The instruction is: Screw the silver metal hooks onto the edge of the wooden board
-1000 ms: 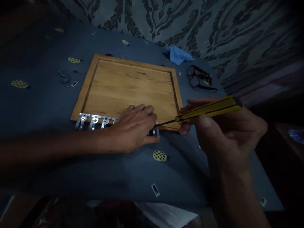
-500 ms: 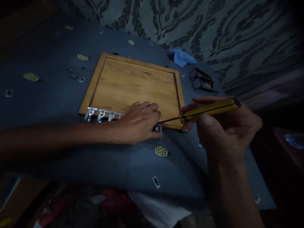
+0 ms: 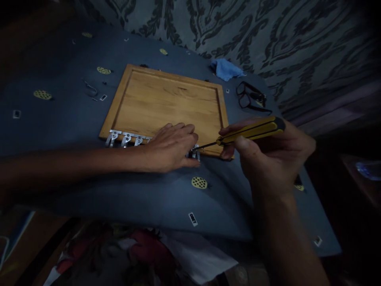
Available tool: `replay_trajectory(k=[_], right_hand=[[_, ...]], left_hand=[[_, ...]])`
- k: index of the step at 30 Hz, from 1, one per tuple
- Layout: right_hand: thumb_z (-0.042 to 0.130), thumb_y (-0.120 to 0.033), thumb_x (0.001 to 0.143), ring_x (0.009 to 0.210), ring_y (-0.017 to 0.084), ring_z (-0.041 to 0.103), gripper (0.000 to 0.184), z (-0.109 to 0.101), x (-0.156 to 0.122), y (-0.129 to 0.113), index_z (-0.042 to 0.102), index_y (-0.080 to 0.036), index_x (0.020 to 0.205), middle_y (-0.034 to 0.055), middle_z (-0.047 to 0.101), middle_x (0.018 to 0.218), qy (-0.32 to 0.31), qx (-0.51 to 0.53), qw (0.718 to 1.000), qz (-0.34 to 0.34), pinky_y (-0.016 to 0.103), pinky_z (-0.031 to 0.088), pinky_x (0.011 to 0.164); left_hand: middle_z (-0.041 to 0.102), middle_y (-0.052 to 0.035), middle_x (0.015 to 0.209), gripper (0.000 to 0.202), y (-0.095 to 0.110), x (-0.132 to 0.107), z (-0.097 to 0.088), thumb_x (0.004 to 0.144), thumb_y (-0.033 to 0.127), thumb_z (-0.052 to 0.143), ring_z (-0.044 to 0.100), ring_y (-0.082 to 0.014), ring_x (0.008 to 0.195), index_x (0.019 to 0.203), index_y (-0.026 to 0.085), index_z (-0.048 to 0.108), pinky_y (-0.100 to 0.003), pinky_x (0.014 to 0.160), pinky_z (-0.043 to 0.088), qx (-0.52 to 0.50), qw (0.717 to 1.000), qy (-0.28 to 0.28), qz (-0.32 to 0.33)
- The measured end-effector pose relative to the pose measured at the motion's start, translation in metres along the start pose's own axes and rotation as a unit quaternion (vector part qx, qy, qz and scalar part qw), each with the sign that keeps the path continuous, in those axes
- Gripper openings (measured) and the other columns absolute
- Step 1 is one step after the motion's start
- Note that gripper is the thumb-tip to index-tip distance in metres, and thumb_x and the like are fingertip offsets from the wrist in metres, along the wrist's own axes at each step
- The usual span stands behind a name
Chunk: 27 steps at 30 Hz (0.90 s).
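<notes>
A framed wooden board (image 3: pixel 166 97) lies on the blue patterned cloth. Along its near edge runs a metal hook rail (image 3: pixel 126 138) with several hooks. Over the rail's right half rests my left hand (image 3: pixel 172 149), fingers together on the board's edge and thumb lower, beside the last hooks; it covers the middle of the rail. In my right hand (image 3: pixel 268 155) is a screwdriver (image 3: pixel 251 131) with a yellow and black handle, held slanting. Its shaft reaches left to the rail's right end, close by my left thumb. Whether the tip sits in a screw is too dark to tell.
Past the board's right side lie dark-framed glasses (image 3: pixel 250 97) and a crumpled blue cloth (image 3: pixel 226 69). A thin curved piece (image 3: pixel 91 88) and other small bits are to its left. Patterned fabric (image 3: pixel 232 24) rises behind. The table's near edge is close to my lap.
The view has shifted slightly. My right hand and the screwdriver have moved a little left, towards my left hand. My left hand stays on the rail.
</notes>
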State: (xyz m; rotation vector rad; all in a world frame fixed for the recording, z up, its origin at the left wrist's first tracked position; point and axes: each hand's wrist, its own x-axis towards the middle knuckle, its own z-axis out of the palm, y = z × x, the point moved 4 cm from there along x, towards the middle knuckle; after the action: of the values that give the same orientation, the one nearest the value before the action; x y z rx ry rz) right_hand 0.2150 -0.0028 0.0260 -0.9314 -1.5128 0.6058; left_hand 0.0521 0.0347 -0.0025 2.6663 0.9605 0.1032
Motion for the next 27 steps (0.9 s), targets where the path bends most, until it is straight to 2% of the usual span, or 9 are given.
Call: replay_trajectory(k=[7, 11, 16, 19, 22, 24, 27], right_hand=[[0.089, -0.028, 0.076, 0.044, 0.01, 0.06, 0.016, 0.0042, -0.0007, -0.0032, 0.075, -0.024, 0.08, -0.0047, 0.074, 0.075, 0.038, -0.009, 0.999, -0.035, 0.023, 0.049, 0.037], [0.09, -0.034, 0.077, 0.044, 0.011, 0.058, 0.02, 0.0057, -0.0009, -0.0049, 0.071, -0.025, 0.077, -0.0046, 0.07, 0.07, 0.05, -0.019, 0.998, -0.018, 0.024, 0.051, 0.038], [0.089, -0.03, 0.078, 0.047, 0.01, 0.061, 0.016, 0.0032, -0.0008, -0.0043, 0.077, -0.025, 0.087, -0.0031, 0.074, 0.077, 0.041, -0.016, 0.999, 0.0, 0.024, 0.051, 0.04], [0.084, -0.031, 0.085, 0.05, 0.009, 0.063, 0.013, 0.0002, -0.0014, -0.0031, 0.08, -0.025, 0.095, -0.0017, 0.076, 0.086, 0.013, -0.022, 1.0, 0.004, 0.024, 0.052, 0.044], [0.078, -0.034, 0.091, 0.054, 0.01, 0.065, 0.014, -0.002, -0.002, -0.0032, 0.081, -0.026, 0.103, -0.0013, 0.076, 0.085, -0.015, -0.018, 1.0, 0.003, 0.026, 0.054, 0.051], [0.078, -0.032, 0.091, 0.055, 0.011, 0.066, 0.012, -0.0022, -0.0019, -0.0042, 0.081, -0.026, 0.101, -0.0009, 0.076, 0.086, -0.024, -0.019, 1.0, 0.0, 0.027, 0.056, 0.052], [0.081, -0.027, 0.086, 0.053, 0.011, 0.066, 0.007, -0.0013, -0.0007, -0.0051, 0.08, -0.025, 0.093, -0.0002, 0.077, 0.09, -0.008, -0.018, 1.0, -0.004, 0.025, 0.055, 0.046]], left_hand=[[0.062, -0.0117, 0.117, 0.043, 0.0008, 0.0002, -0.0007, 0.096, 0.051, 0.068, 0.06, -0.0287, 0.11, 0.115, 0.012, 0.066, -0.037, 0.091, 0.042, 0.006, 1.0, -0.019, -0.005], [0.062, -0.0112, 0.116, 0.045, -0.0002, 0.0009, 0.001, 0.095, 0.053, 0.069, 0.06, -0.0282, 0.107, 0.115, 0.013, 0.066, -0.037, 0.089, 0.042, 0.011, 1.0, -0.01, -0.002], [0.062, -0.0115, 0.115, 0.046, 0.0007, 0.0024, 0.0002, 0.095, 0.054, 0.068, 0.06, -0.0286, 0.106, 0.115, 0.013, 0.066, -0.037, 0.087, 0.042, 0.014, 1.0, -0.027, -0.01], [0.063, -0.0121, 0.116, 0.046, 0.0021, 0.0027, -0.0011, 0.095, 0.053, 0.069, 0.06, -0.0297, 0.109, 0.116, 0.012, 0.066, -0.038, 0.088, 0.042, 0.016, 0.999, -0.032, -0.009], [0.062, -0.0125, 0.118, 0.045, 0.0028, 0.0025, -0.0013, 0.095, 0.053, 0.069, 0.06, -0.0304, 0.11, 0.115, 0.013, 0.067, -0.039, 0.09, 0.043, 0.02, 0.999, -0.032, -0.007], [0.062, -0.0128, 0.119, 0.045, 0.0025, 0.0022, -0.0009, 0.096, 0.053, 0.068, 0.06, -0.0305, 0.11, 0.116, 0.012, 0.066, -0.039, 0.09, 0.043, 0.021, 0.999, -0.036, -0.01], [0.062, -0.0131, 0.118, 0.046, 0.0022, 0.0023, -0.0008, 0.096, 0.053, 0.068, 0.06, -0.0304, 0.109, 0.116, 0.012, 0.066, -0.04, 0.09, 0.044, 0.016, 0.999, -0.037, -0.012]])
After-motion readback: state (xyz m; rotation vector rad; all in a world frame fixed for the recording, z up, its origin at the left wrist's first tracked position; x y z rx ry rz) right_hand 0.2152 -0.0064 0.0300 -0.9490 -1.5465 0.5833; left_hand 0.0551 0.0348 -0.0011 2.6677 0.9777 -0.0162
